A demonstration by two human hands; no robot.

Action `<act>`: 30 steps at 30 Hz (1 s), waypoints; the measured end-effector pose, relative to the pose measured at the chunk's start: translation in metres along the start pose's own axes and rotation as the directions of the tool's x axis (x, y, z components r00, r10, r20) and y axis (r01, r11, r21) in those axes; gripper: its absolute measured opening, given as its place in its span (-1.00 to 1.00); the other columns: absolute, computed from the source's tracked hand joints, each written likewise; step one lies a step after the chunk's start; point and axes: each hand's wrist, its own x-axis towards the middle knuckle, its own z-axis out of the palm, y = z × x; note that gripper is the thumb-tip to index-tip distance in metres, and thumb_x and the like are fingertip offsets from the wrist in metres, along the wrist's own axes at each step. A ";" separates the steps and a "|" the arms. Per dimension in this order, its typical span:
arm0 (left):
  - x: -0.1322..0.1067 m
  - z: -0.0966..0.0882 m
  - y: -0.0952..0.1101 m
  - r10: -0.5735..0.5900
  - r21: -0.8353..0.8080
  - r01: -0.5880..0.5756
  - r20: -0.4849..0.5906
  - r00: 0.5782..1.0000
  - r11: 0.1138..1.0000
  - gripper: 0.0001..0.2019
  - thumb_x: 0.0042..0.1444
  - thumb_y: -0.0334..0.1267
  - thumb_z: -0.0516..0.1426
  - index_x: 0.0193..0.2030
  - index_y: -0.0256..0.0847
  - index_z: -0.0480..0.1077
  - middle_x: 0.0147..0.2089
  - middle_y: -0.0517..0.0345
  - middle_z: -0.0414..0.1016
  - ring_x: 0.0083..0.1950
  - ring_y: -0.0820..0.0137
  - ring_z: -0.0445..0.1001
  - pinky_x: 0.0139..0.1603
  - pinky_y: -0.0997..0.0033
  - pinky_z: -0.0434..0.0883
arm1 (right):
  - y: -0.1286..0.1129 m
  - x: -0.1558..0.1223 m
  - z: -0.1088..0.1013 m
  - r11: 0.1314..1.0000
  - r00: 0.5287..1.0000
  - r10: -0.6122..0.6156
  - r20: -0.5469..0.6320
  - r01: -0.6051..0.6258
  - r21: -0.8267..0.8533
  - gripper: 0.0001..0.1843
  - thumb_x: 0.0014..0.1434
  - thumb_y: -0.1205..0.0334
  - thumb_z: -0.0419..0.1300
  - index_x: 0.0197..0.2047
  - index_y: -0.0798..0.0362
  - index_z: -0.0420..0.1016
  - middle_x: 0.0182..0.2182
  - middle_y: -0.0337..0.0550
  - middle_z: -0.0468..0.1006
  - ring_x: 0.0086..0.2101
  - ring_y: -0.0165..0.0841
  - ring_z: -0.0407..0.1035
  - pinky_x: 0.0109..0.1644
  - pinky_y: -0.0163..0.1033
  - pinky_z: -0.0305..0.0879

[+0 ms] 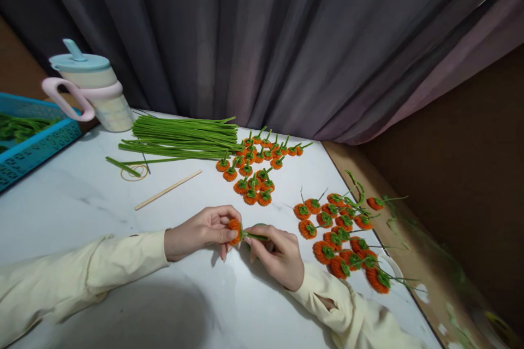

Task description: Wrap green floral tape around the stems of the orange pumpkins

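Between the thumb and fingers of my left hand (207,232) is a small, ribbed orange pipe-cleaner pumpkin (234,232), tipped so its green top faces right. My right hand (280,253) pinches a green stem (257,237) at that top, close against the orange body. Its fingertips partly hide the stem, and I cannot tell whether a tool is among them. Both hands are just above the white table (164,262). Beyond them stands a group of finished-looking pumpkins (251,196) with short green stems. More pumpkins (328,251), some with thin wire-like tails, lie to the right.
A bundle of green pipe cleaners (184,133) lies at the back, near a wooden stick (167,190) and a rubber band (134,173). At left are a tumbler (110,101) and a blue basket (41,150). A dark curtain (229,32) hangs behind the table.
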 end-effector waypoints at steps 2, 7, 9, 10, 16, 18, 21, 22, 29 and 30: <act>0.000 0.000 0.001 -0.027 0.007 0.027 0.004 1.000 1.000 -0.67 -0.07 -0.14 0.30 -0.34 -0.30 0.28 -0.51 0.23 0.41 -0.57 0.56 0.37 -0.56 0.58 0.40 | 0.003 -0.002 -0.001 0.977 0.984 -0.176 0.006 0.175 -0.121 -0.89 0.17 0.36 0.12 -0.23 0.07 0.45 -0.50 -0.14 0.58 -0.58 -0.46 0.41 -0.51 -0.40 0.33; -0.001 -0.002 0.000 -0.086 0.023 0.085 0.023 0.996 0.996 -0.68 -0.08 -0.16 0.30 -0.35 -0.32 0.30 -0.51 0.22 0.42 -0.60 0.56 0.38 -0.57 0.59 0.39 | 0.016 -0.007 -0.003 0.801 0.868 -0.486 0.102 0.489 -0.346 -0.71 0.19 0.46 0.03 -0.03 0.09 0.37 -0.44 -0.08 0.58 -0.48 -0.40 0.47 -0.46 -0.36 0.36; 0.000 -0.002 0.001 -0.107 0.013 0.107 0.018 0.994 0.994 -0.69 -0.08 -0.18 0.31 -0.35 -0.32 0.31 -0.51 0.22 0.42 -0.60 0.57 0.38 -0.57 0.59 0.38 | 0.018 -0.007 -0.004 0.717 0.827 -0.544 0.140 0.545 -0.433 -0.68 0.18 0.49 0.04 0.00 0.12 0.36 -0.46 -0.08 0.58 -0.52 -0.41 0.44 -0.50 -0.35 0.34; 0.000 -0.002 0.001 -0.118 0.004 0.118 0.012 0.993 0.993 -0.69 -0.08 -0.18 0.31 -0.35 -0.32 0.31 -0.51 0.22 0.42 -0.60 0.57 0.37 -0.57 0.59 0.39 | 0.018 -0.007 -0.005 0.682 0.814 -0.560 0.157 0.560 -0.470 -0.68 0.17 0.50 0.05 -0.01 0.13 0.36 -0.46 -0.07 0.58 -0.54 -0.41 0.42 -0.53 -0.35 0.33; -0.002 -0.001 -0.002 -0.194 -0.130 0.192 0.001 0.981 0.973 -0.71 -0.08 -0.23 0.31 -0.30 -0.31 0.33 -0.50 0.22 0.40 -0.55 0.56 0.37 -0.53 0.59 0.40 | 0.016 -0.008 -0.007 0.639 0.792 -0.576 0.202 0.591 -0.493 -0.66 0.17 0.55 0.05 0.00 0.15 0.38 -0.30 0.09 0.59 -0.48 -0.36 0.47 -0.50 -0.31 0.40; -0.003 0.001 -0.005 -0.224 -0.221 0.217 -0.005 0.975 0.951 -0.70 -0.10 -0.26 0.33 -0.28 -0.32 0.34 -0.49 0.22 0.39 -0.53 0.57 0.37 -0.52 0.63 0.39 | 0.020 -0.012 -0.007 0.676 0.809 -0.551 0.204 0.576 -0.460 -0.66 0.18 0.52 0.04 0.00 0.14 0.38 -0.24 0.12 0.58 -0.42 -0.30 0.50 -0.45 -0.27 0.44; -0.004 0.004 -0.008 -0.267 -0.370 0.250 0.008 0.964 0.895 -0.70 -0.11 -0.29 0.33 -0.29 -0.35 0.36 -0.49 0.22 0.36 -0.52 0.60 0.34 -0.50 0.66 0.39 | 0.030 -0.017 -0.004 0.709 0.827 -0.529 0.191 0.554 -0.436 -0.68 0.19 0.47 0.03 -0.01 0.10 0.40 -0.20 0.14 0.57 -0.37 -0.25 0.52 -0.44 -0.23 0.47; -0.004 0.005 -0.008 -0.282 -0.417 0.262 0.016 0.959 0.870 -0.71 -0.11 -0.32 0.33 -0.29 -0.36 0.36 -0.49 0.22 0.35 -0.52 0.61 0.34 -0.49 0.67 0.40 | 0.034 -0.019 -0.003 0.720 0.833 -0.522 0.182 0.545 -0.430 -0.68 0.20 0.46 0.02 -0.01 0.09 0.40 -0.19 0.14 0.57 -0.36 -0.24 0.52 -0.44 -0.23 0.48; -0.011 0.011 -0.005 -0.369 -0.602 0.296 0.002 0.930 0.742 -0.84 -0.06 -0.51 0.23 -0.29 -0.39 0.39 -0.39 0.18 0.34 -0.43 0.60 0.39 -0.37 0.70 0.42 | 0.038 -0.021 -0.004 0.726 0.828 -0.530 0.185 0.555 -0.406 -0.63 0.20 0.44 -0.02 0.06 0.09 0.36 -0.13 0.17 0.54 -0.30 -0.18 0.52 -0.43 -0.18 0.47; -0.011 0.012 -0.005 -0.370 -0.602 0.294 -0.003 0.929 0.743 -0.84 -0.05 -0.52 0.22 -0.28 -0.39 0.39 -0.40 0.18 0.34 -0.42 0.60 0.39 -0.36 0.70 0.42 | 0.035 -0.019 -0.004 0.751 0.837 -0.514 0.189 0.545 -0.372 -0.64 0.21 0.43 -0.02 0.05 0.09 0.37 -0.13 0.16 0.55 -0.30 -0.20 0.52 -0.40 -0.19 0.47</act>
